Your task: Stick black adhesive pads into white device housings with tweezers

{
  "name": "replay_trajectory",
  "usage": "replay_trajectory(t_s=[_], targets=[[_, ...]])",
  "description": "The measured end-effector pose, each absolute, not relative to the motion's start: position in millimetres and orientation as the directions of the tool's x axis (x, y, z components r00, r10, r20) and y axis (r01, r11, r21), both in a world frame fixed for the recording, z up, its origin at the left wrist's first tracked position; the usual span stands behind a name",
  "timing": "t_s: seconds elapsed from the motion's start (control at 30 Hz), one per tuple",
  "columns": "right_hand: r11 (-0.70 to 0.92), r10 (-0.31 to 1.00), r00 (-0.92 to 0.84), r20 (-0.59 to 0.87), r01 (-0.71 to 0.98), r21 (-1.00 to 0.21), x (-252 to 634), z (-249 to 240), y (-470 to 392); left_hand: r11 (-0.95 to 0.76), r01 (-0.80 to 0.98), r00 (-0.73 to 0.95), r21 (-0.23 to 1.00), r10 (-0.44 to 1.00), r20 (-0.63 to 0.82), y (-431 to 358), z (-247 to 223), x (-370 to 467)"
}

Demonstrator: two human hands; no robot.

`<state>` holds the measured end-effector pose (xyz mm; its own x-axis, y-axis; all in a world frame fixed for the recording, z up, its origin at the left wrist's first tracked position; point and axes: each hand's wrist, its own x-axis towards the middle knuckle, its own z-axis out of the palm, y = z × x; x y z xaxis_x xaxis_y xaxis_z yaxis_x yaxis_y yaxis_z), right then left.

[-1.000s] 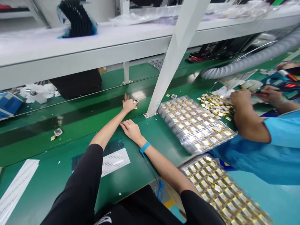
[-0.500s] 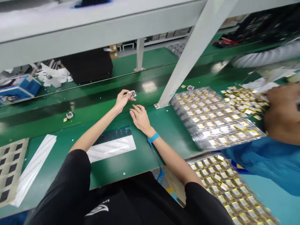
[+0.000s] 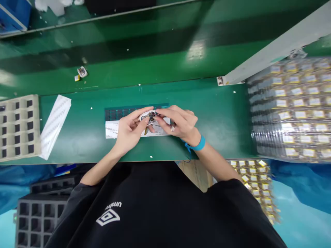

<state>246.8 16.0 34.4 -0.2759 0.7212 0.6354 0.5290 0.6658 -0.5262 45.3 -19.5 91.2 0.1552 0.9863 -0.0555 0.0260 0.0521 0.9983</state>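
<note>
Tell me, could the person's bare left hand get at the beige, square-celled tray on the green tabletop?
Probably yes: nothing upright stands between the left hand and the beige tray, just flat white printed sheets. It would likely need to release the small white-rimmed part first.

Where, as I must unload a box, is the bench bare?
White specks aside: right, between the blue wristband and transparent trays; left, between white strips and label sheet. Crowded: under left hand and right hand; far left, by the beige tray.
</note>
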Motion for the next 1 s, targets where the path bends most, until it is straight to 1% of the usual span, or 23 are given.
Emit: replay_trajectory(t_s=[0.07,0.17,0.23,0.37,0.43,0.5,0.57,0.67,0.7,0.8,0.9,1.0], targets=[[0.681,0.693,-0.314,0.649,0.579,-0.448,246,34,12,0.054,0.033,0.159,0.998,0.985,-0.059,-20,90,46],[0.724,0.619,-0.322,0.716,0.586,-0.364,243,35,12,0.045,0.035,0.188,0.998,0.981,-0.051,-15,89,43],[0.75,0.585,-0.322,0.744,0.564,-0.346,242,35,13,0.031,0.059,0.198,0.998,0.979,-0.042,-12,90,40],[0.774,0.597,-0.38,0.707,0.504,-0.382,243,37,16,-0.02,0.204,0.211,0.979,0.977,-0.023,-7,95,37],[0.798,0.574,-0.397,0.717,0.468,-0.38,244,37,17,-0.037,0.246,0.216,0.969,0.976,-0.017,-5,97,37],[0.815,0.541,-0.404,0.737,0.466,-0.343,246,36,17,-0.047,0.247,0.219,0.968,0.976,-0.009,-3,96,38],[0.812,0.519,-0.417,0.746,0.512,-0.279,247,36,17,-0.044,0.223,0.215,0.974,0.977,-0.005,-2,94,39],[0.797,0.527,-0.484,0.698,0.567,-0.209,251,36,17,-0.027,0.224,0.206,0.974,0.978,-0.02,0,88,40],[0.798,0.541,-0.514,0.665,0.563,-0.214,253,37,17,-0.022,0.235,0.206,0.972,0.978,-0.028,0,86,39],[0.804,0.58,-0.578,0.574,0.522,-0.287,256,40,20,0.006,0.235,0.197,0.972,0.979,-0.054,4,81,35],[0.825,0.557,-0.585,0.589,0.467,-0.316,259,41,25,0.047,0.202,0.183,0.978,0.98,-0.085,9,78,29],[0.845,0.519,-0.589,0.619,0.462,-0.269,264,39,27,0.056,0.184,0.204,0.981,0.975,-0.094,12,75,27]])
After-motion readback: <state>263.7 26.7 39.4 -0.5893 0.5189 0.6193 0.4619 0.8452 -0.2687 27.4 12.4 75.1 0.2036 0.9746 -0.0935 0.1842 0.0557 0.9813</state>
